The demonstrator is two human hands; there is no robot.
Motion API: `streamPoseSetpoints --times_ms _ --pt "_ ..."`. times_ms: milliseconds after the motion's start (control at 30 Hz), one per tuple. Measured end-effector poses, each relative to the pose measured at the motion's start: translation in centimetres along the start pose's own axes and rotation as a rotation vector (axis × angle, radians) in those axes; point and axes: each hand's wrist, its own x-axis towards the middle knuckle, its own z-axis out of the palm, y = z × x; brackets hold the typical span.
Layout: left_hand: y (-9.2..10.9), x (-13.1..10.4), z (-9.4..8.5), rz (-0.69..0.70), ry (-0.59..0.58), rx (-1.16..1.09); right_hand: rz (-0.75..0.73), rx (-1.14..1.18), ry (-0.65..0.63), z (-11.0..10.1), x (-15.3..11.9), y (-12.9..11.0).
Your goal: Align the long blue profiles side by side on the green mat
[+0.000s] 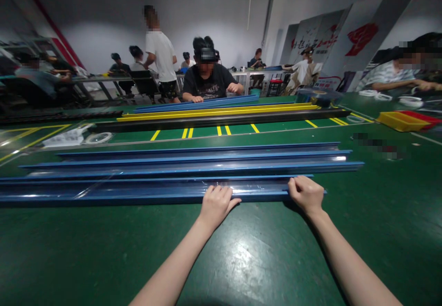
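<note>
A long blue channel strip (155, 200) lies across the green table in front of me, with shiny clear film (93, 187) wrinkled along its trough. My left hand (217, 204) grips its near edge, fingers bent over into the trough and thumb stretched along the outer side. Close to the strip's right end, my right hand (307, 193) is closed in a fist over the trough. Whatever is inside that fist is hidden. Behind this strip lie two similar blue channel strips, a middle one (241, 165) and a farther one (207, 152), roughly parallel.
Beyond a taped line lie a black strip (224, 120) and yellow strips (221, 112). Across the table a person (214, 80) touches another blue strip (196, 104). Yellow (402, 121) and red trays stand at right. A white coil (98, 138) lies at left.
</note>
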Motion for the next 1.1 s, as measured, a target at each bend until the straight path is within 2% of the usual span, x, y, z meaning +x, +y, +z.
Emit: streamPoseSetpoints --times_ms 367,667,1100 --pt "-0.30 0.05 0.19 -0.006 0.015 -0.032 0.011 0.008 0.000 -0.08 0.01 -0.06" --pt "-0.38 0.32 0.00 -0.024 -0.095 -0.033 0.012 0.004 -0.007 -0.20 0.06 -0.14" --pt "-0.39 -0.11 0.28 0.009 -0.042 -0.093 0.012 -0.007 -0.010 -0.26 0.02 -0.20"
